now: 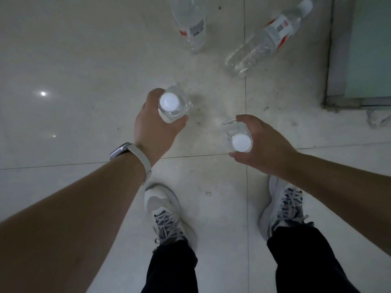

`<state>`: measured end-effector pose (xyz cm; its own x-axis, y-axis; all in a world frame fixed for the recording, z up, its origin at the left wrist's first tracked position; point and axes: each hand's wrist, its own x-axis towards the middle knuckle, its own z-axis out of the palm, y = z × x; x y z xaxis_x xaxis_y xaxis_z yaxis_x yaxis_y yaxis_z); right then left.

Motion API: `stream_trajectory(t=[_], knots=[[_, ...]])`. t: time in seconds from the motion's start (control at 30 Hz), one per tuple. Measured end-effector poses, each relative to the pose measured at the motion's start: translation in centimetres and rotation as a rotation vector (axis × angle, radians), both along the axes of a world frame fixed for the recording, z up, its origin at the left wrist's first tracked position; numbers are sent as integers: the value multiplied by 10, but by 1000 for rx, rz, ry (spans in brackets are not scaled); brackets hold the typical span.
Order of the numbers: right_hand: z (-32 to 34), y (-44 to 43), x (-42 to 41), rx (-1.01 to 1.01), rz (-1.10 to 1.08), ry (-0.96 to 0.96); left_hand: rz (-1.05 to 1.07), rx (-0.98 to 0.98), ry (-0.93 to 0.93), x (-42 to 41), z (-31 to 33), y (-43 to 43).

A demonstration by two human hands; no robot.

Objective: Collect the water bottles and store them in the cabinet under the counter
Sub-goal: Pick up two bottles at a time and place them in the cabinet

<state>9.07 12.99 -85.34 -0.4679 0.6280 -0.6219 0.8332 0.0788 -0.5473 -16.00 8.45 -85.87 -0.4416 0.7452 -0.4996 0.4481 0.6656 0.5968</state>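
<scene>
I look straight down at a pale tiled floor. My left hand (154, 123) grips a clear water bottle (174, 103) upright, its white cap facing me. My right hand (264, 142) holds a second clear bottle (237, 136) the same way, white cap up. Two more clear bottles with red and white labels lie on the floor beyond my hands: one bottle (190, 24) at the top middle, partly cut off by the frame, and one bottle (266, 39) lying diagonally at the top right with its white cap pointing away.
My two feet in white laced shoes (165, 212) (283, 208) stand on the floor tiles below my hands. A grey frame with a pale green panel (364, 49) fills the top right corner. A watch sits on my left wrist.
</scene>
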Motion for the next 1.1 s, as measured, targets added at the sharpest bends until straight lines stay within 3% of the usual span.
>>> stream_trajectory(t=[0.2,0.43,0.8,1.1], knots=[[15,10,-16,8,-102,-3,-8,-1,31,-8,22,3],[89,22,-30,4,-186,67,49,24,24,-17,92,-1],[276,34,-60,82,-231,186,141,156,8,-18,288,-11],[452,28,-85,184,-101,226,214,268,56,-28,455,-50]])
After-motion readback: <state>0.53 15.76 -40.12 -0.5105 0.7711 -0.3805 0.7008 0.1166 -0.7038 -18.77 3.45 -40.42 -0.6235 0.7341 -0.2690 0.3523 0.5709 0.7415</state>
